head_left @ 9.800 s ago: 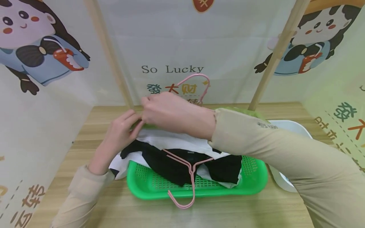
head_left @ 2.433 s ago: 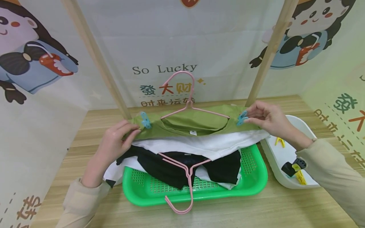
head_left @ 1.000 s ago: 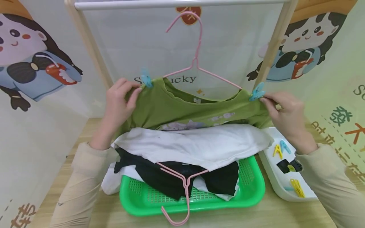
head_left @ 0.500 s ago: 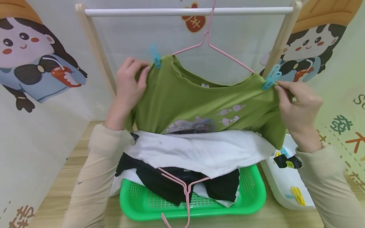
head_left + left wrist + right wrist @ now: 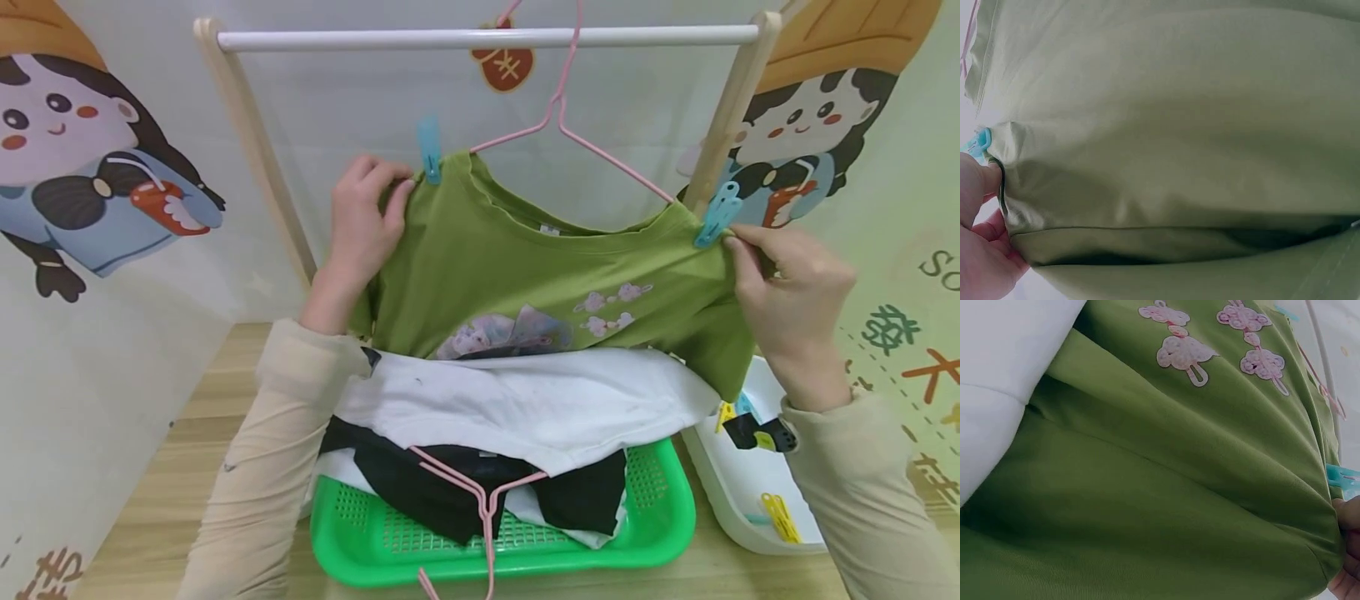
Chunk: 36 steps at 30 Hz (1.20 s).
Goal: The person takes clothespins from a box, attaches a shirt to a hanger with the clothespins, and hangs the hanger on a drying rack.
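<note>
A green T-shirt (image 5: pixel 517 267) with a printed front hangs on a pink hanger (image 5: pixel 564 108), raised above the basket. My left hand (image 5: pixel 367 221) pinches its shoulder on the left, beside a blue clothespin (image 5: pixel 431 154). On the opposite shoulder my right hand (image 5: pixel 798 292) pinches the cloth next to a second blue clothespin (image 5: pixel 720 215). The hanger's stem passes in front of a white rail (image 5: pixel 375 39); its hook top lies out of frame, so I cannot tell whether it rests on the rail. Both wrist views show the green cloth up close, with fingertips at its edge.
Below, a green basket (image 5: pixel 652 542) holds white clothing (image 5: pixel 525 408) and black clothing (image 5: pixel 420 483), with another pink hanger (image 5: pixel 489 525) lying on top. A white bin (image 5: pixel 750 508) at the right contains yellow clothespins (image 5: pixel 780 517). Wooden posts (image 5: pixel 258 158) support the rail.
Both blue clothespins have come to sit on the shoulders since the oldest frame. The hands have lifted the shirt and hanger from the basket to the rail, lately shifting slightly right.
</note>
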Each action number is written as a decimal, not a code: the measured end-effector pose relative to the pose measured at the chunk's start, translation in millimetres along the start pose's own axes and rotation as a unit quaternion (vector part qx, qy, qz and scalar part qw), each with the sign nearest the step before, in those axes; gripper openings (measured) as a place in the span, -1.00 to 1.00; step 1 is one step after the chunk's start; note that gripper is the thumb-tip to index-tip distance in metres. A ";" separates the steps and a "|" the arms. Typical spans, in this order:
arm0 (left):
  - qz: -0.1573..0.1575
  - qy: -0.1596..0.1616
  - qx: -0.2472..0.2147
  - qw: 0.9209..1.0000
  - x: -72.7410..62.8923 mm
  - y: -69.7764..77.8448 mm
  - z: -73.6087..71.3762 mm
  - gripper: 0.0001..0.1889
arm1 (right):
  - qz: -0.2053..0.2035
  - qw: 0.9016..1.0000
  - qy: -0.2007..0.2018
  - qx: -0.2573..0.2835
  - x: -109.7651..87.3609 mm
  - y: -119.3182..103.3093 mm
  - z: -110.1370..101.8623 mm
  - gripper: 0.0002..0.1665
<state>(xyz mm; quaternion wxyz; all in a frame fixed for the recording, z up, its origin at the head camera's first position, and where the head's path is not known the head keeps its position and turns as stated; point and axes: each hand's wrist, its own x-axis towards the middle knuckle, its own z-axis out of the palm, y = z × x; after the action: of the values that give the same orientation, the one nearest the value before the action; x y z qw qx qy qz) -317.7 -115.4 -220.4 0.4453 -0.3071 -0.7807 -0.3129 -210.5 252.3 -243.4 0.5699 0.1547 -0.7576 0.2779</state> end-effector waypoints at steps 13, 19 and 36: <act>-0.043 -0.058 -0.010 0.997 -15.8 -7.2 13.8 -0.82 | -0.007 1.000 -0.001 0.024 -17.1 12.0 0.0 -0.92; -0.067 -0.071 -0.026 0.995 -12.7 -8.0 14.9 -0.80 | 0.003 0.999 -0.016 0.034 -14.8 11.0 0.0 -0.91; -0.022 -0.112 -0.098 0.989 -18.7 1.1 -4.3 -0.86 | 0.030 0.996 -0.029 0.085 -16.2 12.7 0.5 -0.86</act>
<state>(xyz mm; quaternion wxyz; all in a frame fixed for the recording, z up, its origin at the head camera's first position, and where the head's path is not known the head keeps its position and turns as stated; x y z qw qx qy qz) -306.9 -121.8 -235.0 0.3160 -0.3647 -0.7978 -0.3614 -212.9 260.8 -262.0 0.5241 0.1879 -0.7518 0.3532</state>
